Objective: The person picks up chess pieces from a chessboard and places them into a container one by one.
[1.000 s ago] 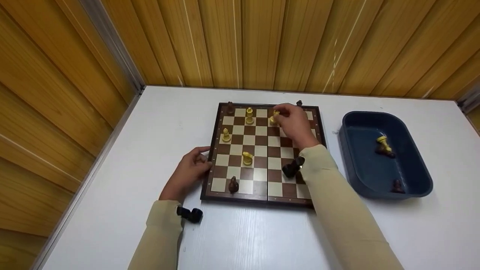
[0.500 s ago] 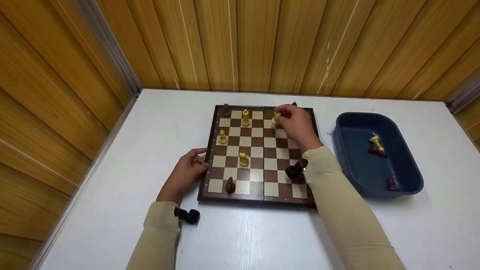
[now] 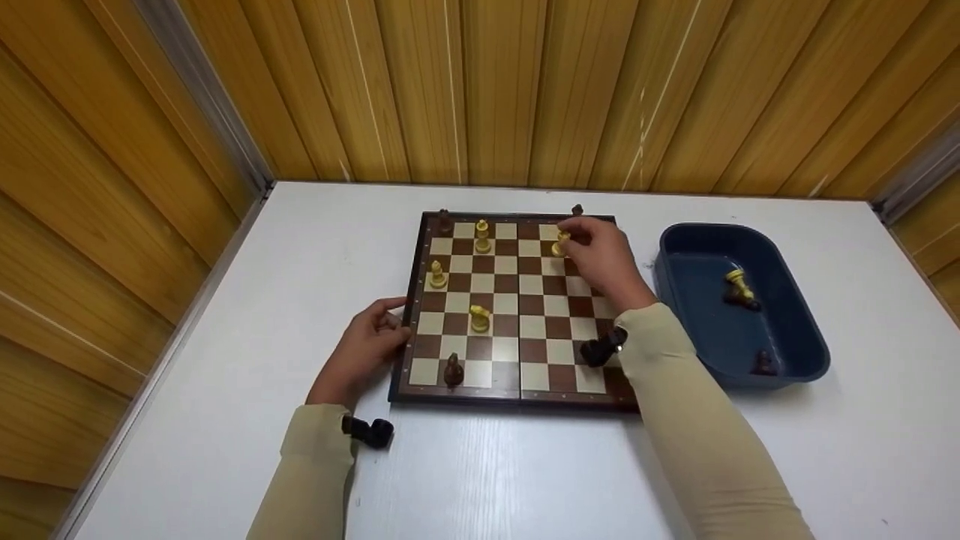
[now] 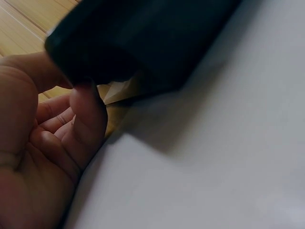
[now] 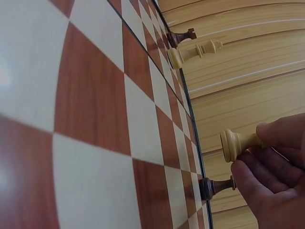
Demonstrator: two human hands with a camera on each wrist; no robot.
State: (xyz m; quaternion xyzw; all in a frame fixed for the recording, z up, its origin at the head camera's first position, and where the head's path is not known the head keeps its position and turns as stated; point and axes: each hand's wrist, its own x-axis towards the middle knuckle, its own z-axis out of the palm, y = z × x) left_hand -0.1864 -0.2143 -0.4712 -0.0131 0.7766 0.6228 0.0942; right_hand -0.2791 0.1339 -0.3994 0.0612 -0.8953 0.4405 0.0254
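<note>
My right hand pinches a light chess piece by its upper part, over the board's far right squares. In the right wrist view its base hangs off the board's surface, and its top is hidden by the fingers. Close by stands a dark chess piece. At the chessboard's left edge, my left hand touches the side with index finger and thumb spread apart. A light knight, a light bishop, a light king, a dark rook and another dark piece stand upright.
To the board's right is a blue tub, where a light piece lies over a dark one. Another dark piece sits near its front wall. Wooden panels rise behind the white table.
My right hand has carried the light chess piece rightward across the far squares. My left hand stays at the board's edge. The whole head view has shifted slightly.
</note>
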